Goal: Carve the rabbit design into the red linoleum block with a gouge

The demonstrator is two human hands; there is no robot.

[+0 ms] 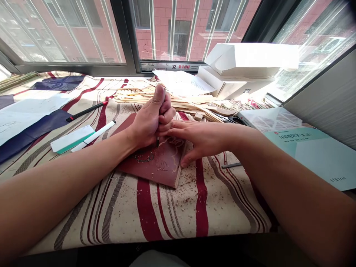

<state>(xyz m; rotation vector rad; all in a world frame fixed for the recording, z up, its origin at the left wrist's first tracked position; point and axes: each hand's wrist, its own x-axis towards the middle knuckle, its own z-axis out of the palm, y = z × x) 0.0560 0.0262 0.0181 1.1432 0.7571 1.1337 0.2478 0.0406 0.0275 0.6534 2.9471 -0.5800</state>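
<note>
Holding a small carving tool point(157, 141) tight in my left hand point(147, 126), I spread my right hand point(204, 139) wide on a thin wood board point(158, 170) mid-desk point(169, 218); it looks stiff and light, best held by its edge.

"zte" on the white cardboard box point(236, 87), "铝材" on the window-frame strip point(178, 67)

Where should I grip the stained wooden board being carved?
Pinch the stained wooden board at its near corner, coming from the front: the thin raw edge there is free, while the left hand and right hand occupy the far part.
</note>
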